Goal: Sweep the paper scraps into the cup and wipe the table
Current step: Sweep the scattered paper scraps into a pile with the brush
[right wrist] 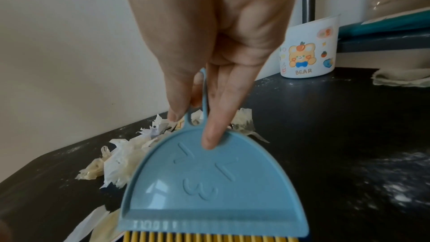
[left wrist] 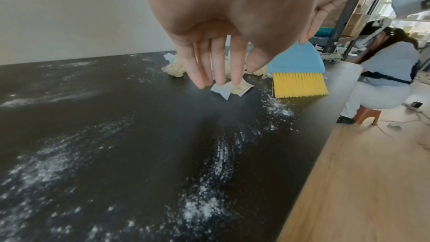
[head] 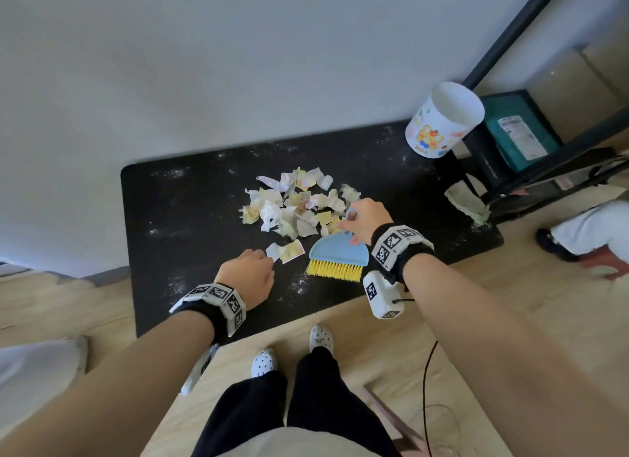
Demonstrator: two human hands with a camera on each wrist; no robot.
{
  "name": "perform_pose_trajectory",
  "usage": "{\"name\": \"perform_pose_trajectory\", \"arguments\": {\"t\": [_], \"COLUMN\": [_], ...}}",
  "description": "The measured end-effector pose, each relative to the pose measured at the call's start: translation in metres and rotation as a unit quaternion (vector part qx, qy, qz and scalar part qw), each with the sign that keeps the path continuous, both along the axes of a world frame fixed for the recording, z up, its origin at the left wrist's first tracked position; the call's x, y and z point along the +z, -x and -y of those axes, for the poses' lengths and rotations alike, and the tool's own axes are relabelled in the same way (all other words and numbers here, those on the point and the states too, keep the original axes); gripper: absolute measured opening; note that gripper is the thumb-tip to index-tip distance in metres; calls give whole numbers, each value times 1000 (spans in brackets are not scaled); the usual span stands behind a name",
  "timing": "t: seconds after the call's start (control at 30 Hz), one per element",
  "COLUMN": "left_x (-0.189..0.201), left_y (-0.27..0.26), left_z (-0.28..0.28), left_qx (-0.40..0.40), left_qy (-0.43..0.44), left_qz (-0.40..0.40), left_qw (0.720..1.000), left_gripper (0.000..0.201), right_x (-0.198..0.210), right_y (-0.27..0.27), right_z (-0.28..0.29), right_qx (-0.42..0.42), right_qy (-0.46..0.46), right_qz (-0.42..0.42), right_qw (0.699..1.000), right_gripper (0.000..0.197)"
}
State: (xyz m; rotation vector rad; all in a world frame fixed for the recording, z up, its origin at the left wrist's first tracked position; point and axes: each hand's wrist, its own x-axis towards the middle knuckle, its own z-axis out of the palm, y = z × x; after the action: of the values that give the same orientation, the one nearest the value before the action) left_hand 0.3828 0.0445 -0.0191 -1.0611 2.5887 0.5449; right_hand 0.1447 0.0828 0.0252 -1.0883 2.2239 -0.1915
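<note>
1. Mid-table, nearer the wall edge: heap of torn white and pale-yellow paper scraps (head: 296,204) on the black table top (head: 190,218). Two stray scraps (head: 285,251) lie apart from the heap, toward the front edge.
2. Right hand (head: 366,222) grips the loop handle of a small hand broom with a light-blue plastic head and yellow bristles (head: 337,256). Thumb and fingers pinch the handle; index finger (right wrist: 217,126) lies straight along the blue head. Bristles point at the front edge, just beside the stray scraps.
3. Left hand (head: 247,272) hovers over the stray scraps, holding nothing. Fingers (left wrist: 217,65) hang straight down, tips at or just above the scraps; contact not clear.
4. White paper cup with cartoon bear print (head: 442,122) stands upright at the far right corner, well apart from the heap. Inside can't be seen.
5. Crumpled pale-green cloth (head: 468,203) lies at the right edge, nearer the front than the cup.
6. White powder streaks (left wrist: 209,201) are smeared over the top, heaviest toward the front edge.
7. Off the table: dark metal shelf frame (head: 531,20) to the right, seated person in white trousers (left wrist: 381,84) on a low stool, light wooden floor (head: 391,371).
</note>
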Motion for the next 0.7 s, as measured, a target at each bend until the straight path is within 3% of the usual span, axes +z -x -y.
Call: {"name": "perform_pose_trajectory", "arguments": {"t": [0.33,0.53,0.7], "left_x": [-2,4,0], "left_y": [-12,-12,-24], "left_z": [6,7,-1], "left_qx": [29,35,47], "left_qy": [-3,-2,-12], "left_qz": [28,24,37], "left_qw": [999,999,998], "left_gripper": [31,32,32], "right_x": [9,-2,-23], "right_y": [33,-3,-34], "right_z": [21,9,12], "right_qx": [-89,-74,-42], "right_qy": [75,8,-33], "right_qz": [93,257,299], "right_qw": [989,964,953], "right_gripper": [20,14,11]}}
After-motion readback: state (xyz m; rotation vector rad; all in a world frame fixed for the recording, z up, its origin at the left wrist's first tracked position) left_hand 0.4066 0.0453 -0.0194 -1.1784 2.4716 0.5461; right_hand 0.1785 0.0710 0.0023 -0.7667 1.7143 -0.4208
